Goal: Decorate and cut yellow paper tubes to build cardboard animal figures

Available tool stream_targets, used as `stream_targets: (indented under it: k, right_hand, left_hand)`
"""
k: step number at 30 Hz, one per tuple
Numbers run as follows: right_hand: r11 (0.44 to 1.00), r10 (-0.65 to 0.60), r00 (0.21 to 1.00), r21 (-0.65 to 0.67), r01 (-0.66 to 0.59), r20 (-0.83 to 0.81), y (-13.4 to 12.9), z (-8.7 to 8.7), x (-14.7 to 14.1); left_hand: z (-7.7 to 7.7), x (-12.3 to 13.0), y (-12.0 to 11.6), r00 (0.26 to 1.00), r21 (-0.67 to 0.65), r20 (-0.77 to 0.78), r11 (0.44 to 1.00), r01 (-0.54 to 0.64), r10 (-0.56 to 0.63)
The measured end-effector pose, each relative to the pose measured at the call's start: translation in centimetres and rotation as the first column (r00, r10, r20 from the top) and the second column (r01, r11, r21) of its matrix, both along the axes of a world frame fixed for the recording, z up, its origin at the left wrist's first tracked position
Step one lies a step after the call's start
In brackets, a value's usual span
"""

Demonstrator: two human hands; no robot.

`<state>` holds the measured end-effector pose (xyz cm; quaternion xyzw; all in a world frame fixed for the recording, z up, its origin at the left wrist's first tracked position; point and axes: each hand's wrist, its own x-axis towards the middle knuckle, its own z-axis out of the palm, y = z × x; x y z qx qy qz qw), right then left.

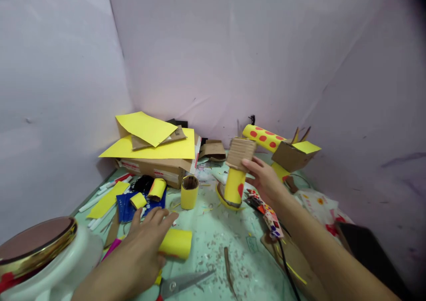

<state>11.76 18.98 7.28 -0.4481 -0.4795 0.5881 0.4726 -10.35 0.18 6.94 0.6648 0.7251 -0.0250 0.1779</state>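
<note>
My right hand (pixel 264 179) has its fingers closed at the lower edge of a corrugated cardboard piece (pixel 241 152). That piece sits at the top of a yellow tube with a red spot (pixel 234 185), whose foot is near a yellow-edged cardboard ring (pixel 221 197); whether they touch is unclear. Lower left, my left hand (pixel 143 234) hovers with fingers spread by a plain yellow tube (pixel 178 243) lying on its side, partly covering it. Another yellow tube (pixel 189 194) stands upright beyond. Scissors (pixel 186 283) lie near my left hand, their handles partly hidden.
A cardboard box (pixel 153 168) bears yellow sheets (pixel 156 148) at back left. A spotted yellow tube (pixel 264 137) and cardboard box piece (pixel 293 157) stand back right. A flower-patterned glue gun (pixel 269 216) trails a black cord. A white jar (pixel 73 252) occupies the left front.
</note>
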Motion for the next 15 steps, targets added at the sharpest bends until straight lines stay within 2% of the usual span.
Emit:
stream_targets:
  k: [3,6,9,11,15]
  right_hand:
    - [0.996,-0.036,0.996,-0.076,0.042,0.079,3.4,-0.8,-1.2]
    - [0.987,-0.070,0.987,-0.133,0.090,0.146,5.2,-2.5,-1.6]
    - [0.986,-0.045,0.983,-0.151,0.072,0.175,5.8,-4.1,-1.7]
    - [0.989,-0.012,0.984,-0.140,0.038,0.179,6.0,-4.9,-1.7]
    - [0.999,0.001,0.980,-0.050,0.009,0.201,5.6,-5.1,-1.4]
  left_hand:
    - [-0.1,0.2,-0.1,1.000,-0.098,0.014,0.995,-0.015,0.017]
    - [-0.1,0.7,-0.2,0.999,-0.079,0.011,0.996,-0.033,0.034]
    - [0.3,1.1,0.0,1.000,-0.016,0.015,1.000,-0.026,0.026]
    - [0.6,1.1,0.2,1.000,-0.045,0.022,0.999,-0.009,0.010]
    - [0.8,1.0,0.6,1.000,-0.088,0.024,0.996,0.008,-0.006]
